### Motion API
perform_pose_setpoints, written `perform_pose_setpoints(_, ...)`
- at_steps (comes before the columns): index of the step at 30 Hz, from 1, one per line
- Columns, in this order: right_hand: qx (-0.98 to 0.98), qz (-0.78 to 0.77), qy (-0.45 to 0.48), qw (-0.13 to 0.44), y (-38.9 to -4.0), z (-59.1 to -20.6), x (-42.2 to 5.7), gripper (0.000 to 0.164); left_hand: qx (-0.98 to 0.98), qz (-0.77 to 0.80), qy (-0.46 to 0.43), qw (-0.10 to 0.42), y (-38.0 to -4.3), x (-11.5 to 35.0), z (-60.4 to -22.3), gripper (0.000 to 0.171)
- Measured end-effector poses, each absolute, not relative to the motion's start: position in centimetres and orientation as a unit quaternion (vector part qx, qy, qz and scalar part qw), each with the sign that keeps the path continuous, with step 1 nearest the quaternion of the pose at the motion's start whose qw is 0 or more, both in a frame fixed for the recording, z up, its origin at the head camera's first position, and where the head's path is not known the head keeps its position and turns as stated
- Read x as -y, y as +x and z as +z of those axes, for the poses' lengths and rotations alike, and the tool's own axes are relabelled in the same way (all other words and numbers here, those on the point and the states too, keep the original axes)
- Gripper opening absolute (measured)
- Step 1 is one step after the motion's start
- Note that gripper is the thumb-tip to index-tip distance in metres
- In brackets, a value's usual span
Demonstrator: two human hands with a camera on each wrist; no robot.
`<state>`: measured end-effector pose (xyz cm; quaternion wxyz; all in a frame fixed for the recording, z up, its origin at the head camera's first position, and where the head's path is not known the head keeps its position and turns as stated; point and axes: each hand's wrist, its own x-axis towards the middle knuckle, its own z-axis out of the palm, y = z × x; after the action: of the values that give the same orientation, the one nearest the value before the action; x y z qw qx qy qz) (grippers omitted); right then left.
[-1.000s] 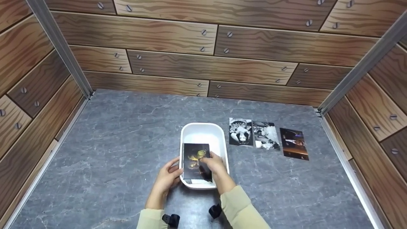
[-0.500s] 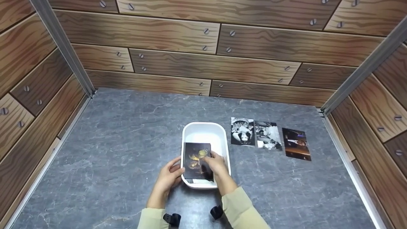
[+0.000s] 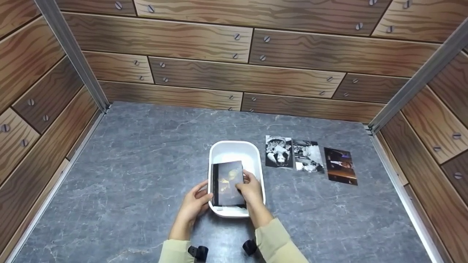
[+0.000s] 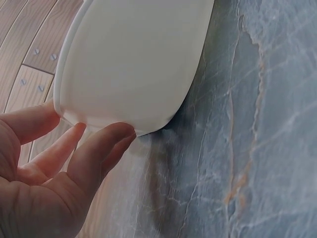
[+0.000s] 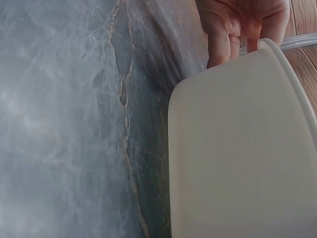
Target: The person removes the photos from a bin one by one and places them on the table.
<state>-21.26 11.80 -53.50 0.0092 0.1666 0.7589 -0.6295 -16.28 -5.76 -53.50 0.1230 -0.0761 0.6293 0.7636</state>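
Observation:
A white rectangular plastic tub (image 3: 236,142) with rounded corners sits in front of me. My left hand (image 3: 193,201) holds its near left side, thumb at the rim and fingers against the outer wall; the left wrist view shows the same hand (image 4: 54,183) at the tub's corner. Inside the tub, my right hand (image 3: 252,189) pinches the right edge of a dark photo print (image 3: 230,182) with a yellow figure, glossy with glare and slightly tilted. Another dark edge shows beneath it on the left. In the right wrist view the tub's outer wall (image 5: 237,148) hides my right hand.
Two black-and-white photo prints, one (image 3: 279,151) beside the other (image 3: 308,156), lie right of the tub. A third, orange and dark print (image 3: 340,166) lies farther right. Wood-patterned walls (image 3: 204,69) enclose the grey marbled tabletop (image 3: 146,157). Black camera mounts (image 3: 249,247) hang at both wrists.
The photo print in my right hand has lifted and turned slightly, now catching glare and baring a dark edge beneath. My left hand and the tub keep their places.

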Motion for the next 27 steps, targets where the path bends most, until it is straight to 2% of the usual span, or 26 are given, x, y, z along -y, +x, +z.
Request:
perform_pose_setpoints(11, -0.775, -0.612, 0.156, 0.021, -21.0, -53.2, -11.7, 0.069, -0.635, 0.758, -0.085, 0.125, -16.3, 5.7, -53.6, 0.058)
perform_pose_setpoints(20, -0.728, -0.662, 0.175, -0.028, -21.1, -52.5, -11.9, 0.058, -0.641, 0.753, -0.086, 0.122, -16.1, 5.6, -53.5, 0.057)
perform_pose_setpoints(27, -0.681, -0.709, 0.168, -0.078, -22.1, -50.5, -14.4, 0.053, -0.637, 0.756, -0.095, 0.118, -16.2, 5.6, -53.5, 0.055)
